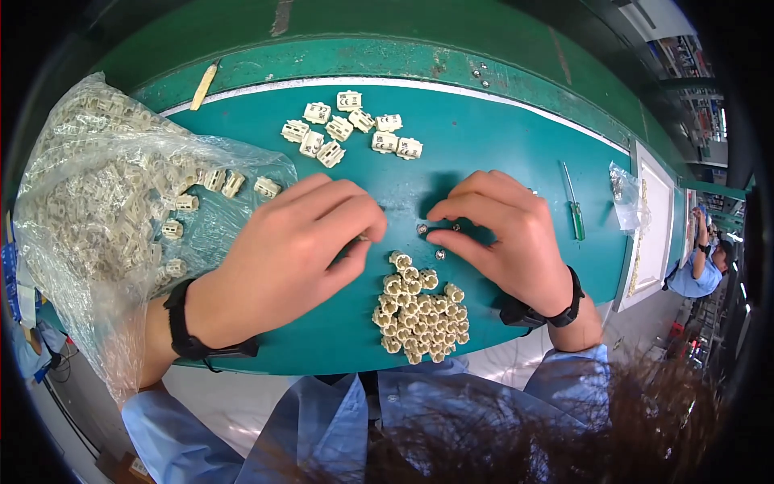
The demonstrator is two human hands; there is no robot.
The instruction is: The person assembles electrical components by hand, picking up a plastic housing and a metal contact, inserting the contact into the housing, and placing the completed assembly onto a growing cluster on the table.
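Observation:
My left hand (310,234) is curled closed above the mat, left of the middle. A sliver of a cream plastic part (362,238) shows between its thumb and fingers; the rest is hidden. To the right, my right hand (504,230) has thumb and forefinger apart over small shiny metal pieces. One metal piece (422,229) lies at the fingertips, another metal piece (440,254) just below the thumb. A pile of round cream plastic parts (419,315) sits between my wrists. Farther off lie several blocky cream housings (339,127).
A large clear plastic bag (89,177) spills more cream housings on the left. At right on the green mat (516,121) lie a green-handled screwdriver (577,219) and a small clear bag (625,198). A white tray (649,234) stands beyond. Another person (700,270) is far right.

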